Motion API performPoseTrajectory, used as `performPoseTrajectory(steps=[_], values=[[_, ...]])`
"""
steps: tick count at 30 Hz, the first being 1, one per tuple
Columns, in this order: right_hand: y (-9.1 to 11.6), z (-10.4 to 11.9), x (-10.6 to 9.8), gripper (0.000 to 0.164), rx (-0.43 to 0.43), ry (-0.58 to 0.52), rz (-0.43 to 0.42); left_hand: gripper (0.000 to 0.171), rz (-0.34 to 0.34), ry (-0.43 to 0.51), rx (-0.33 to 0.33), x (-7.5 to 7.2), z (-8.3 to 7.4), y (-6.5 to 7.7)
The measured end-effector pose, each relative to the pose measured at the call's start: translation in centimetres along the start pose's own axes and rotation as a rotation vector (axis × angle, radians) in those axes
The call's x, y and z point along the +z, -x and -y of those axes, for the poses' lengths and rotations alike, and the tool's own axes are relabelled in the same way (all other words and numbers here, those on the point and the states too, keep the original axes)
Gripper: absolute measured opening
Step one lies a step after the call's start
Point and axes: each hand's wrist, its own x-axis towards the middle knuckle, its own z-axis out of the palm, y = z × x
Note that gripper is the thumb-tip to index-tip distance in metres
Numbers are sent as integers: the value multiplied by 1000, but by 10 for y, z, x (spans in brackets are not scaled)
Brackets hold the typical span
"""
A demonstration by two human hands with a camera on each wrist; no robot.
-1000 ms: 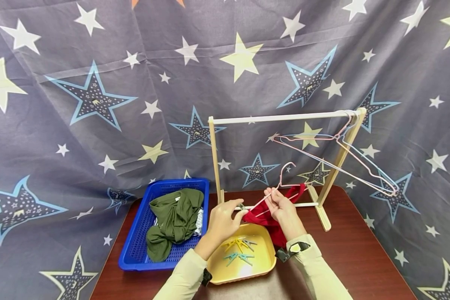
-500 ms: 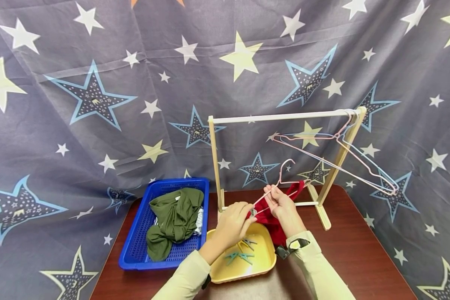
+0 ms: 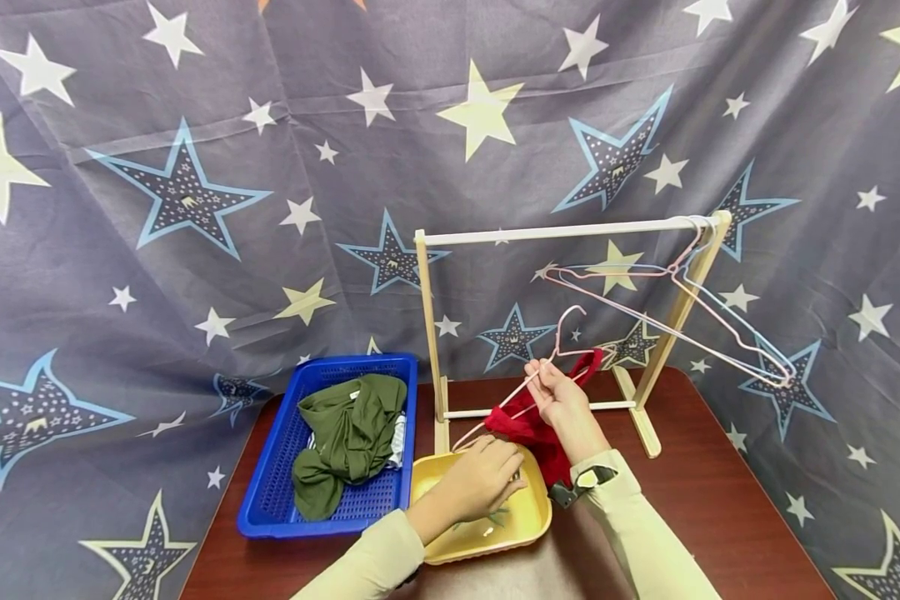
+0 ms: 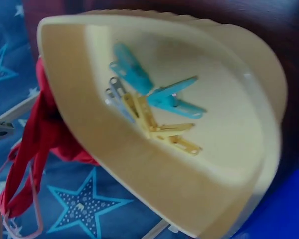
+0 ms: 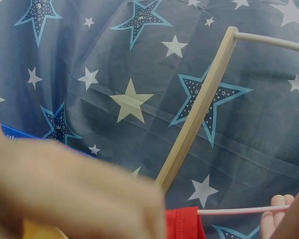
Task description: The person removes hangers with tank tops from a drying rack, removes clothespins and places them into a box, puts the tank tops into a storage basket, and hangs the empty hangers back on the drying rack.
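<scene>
Over the yellow basin (image 3: 438, 546), my left hand (image 3: 480, 479) has curled fingers. At the left edge of the left wrist view, a grey clothespin (image 4: 1, 131) shows close to that hand, only partly visible. My right hand (image 3: 566, 408) pinches a pink clothes hanger (image 3: 516, 392) tilted on one side. A red garment (image 3: 528, 427) with narrow straps hangs on this hanger and drops behind the basin. Teal clothespins (image 4: 132, 67), yellow clothespins (image 4: 177, 139) and a grey one lie inside the basin. My left hand blurs across the right wrist view.
Behind my hands stands a wooden rack (image 3: 570, 233). Two more hangers (image 3: 671, 271), one pink and one blue, hang at its right end. To the left, a blue basket (image 3: 251, 500) contains a green garment (image 3: 352, 433) and some striped cloth.
My left hand has moved from the hanger's left side back and down over the basin. The hanger and red garment have shifted slightly, still in my right hand.
</scene>
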Motion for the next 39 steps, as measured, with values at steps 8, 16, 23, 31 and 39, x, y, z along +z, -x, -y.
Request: performPoseTrajectory(steps=[8,16,23,31,39], values=[[-16,-3,-5,20,-7,-3,-1,23,97,-20,89,15,-18,9],[-98,-13,-53,39,25,-122,51,27,181,-50,84,31,-25,17],[-67,-10,-40,33,20,-109,98,28,168,-30,91,45,-21,15],[-132,-19,-74,32,22,-154,99,31,316,-10,97,45,-23,11],[-32,-8,-8,16,-2,-68,-15,20,341,-3,97,57,-28,15]])
